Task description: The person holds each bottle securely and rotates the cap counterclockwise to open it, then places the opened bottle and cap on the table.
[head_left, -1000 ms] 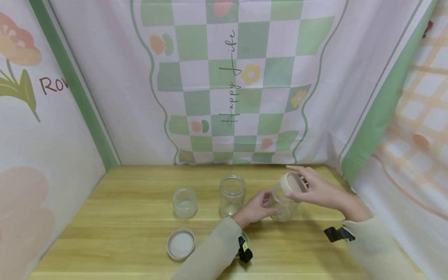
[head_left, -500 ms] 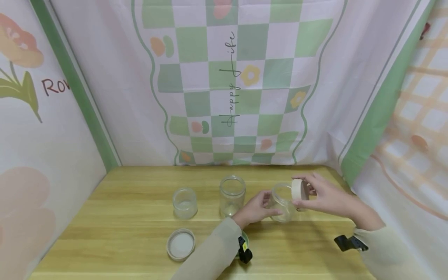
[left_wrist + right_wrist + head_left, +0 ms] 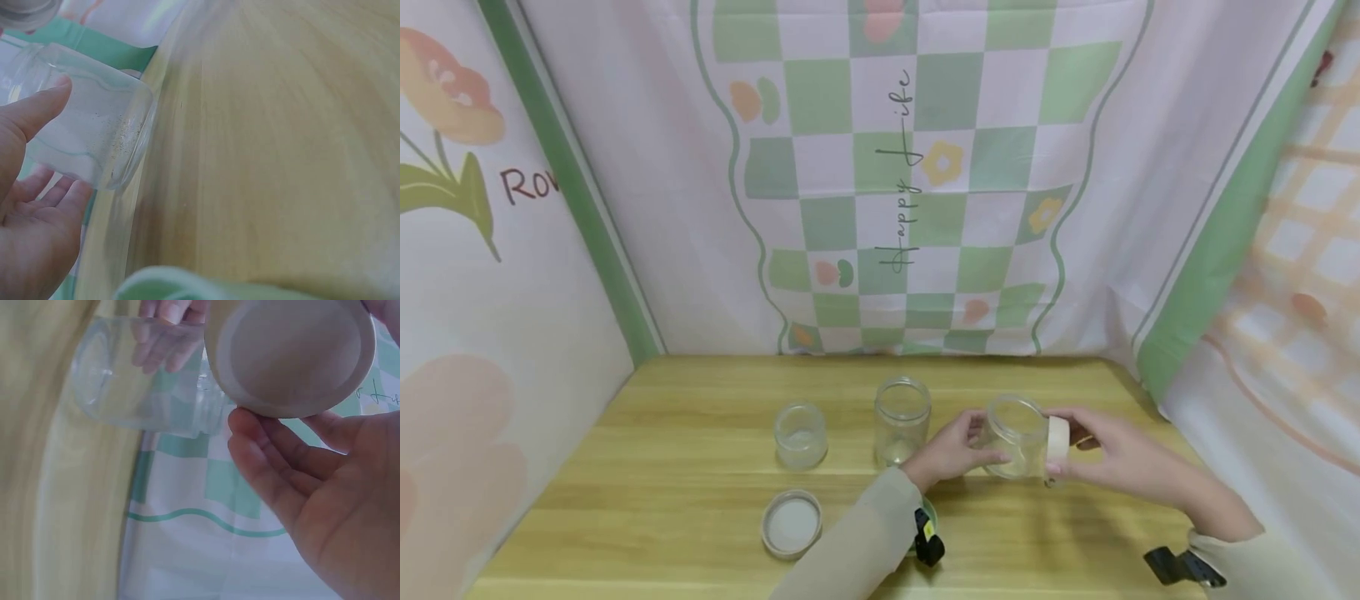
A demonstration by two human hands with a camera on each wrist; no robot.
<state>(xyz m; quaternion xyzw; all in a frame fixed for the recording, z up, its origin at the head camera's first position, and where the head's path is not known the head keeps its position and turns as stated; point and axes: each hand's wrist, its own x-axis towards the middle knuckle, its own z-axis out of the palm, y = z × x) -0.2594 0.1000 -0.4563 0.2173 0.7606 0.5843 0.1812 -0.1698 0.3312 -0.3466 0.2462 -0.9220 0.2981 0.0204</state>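
Observation:
My left hand holds a clear jar around its side, thumb across the front and fingers behind. The jar's mouth is uncovered, and small dark specks show near its base in the left wrist view. In my right hand a cream screw lid is pinched by its rim, tipped on edge just right of the jar. The right wrist view shows the lid's flat round face in front of the jar's threaded neck.
A tall clear jar stands beside my left hand, with a short clear jar farther left. Another pale lid lies on the wooden table. A green round object is partly hidden under my left forearm. Curtains enclose the table.
My right hand has lifted the cream lid off the jar's mouth and brought it right and down beside the jar, turning it on edge. The left hand still holds the jar.

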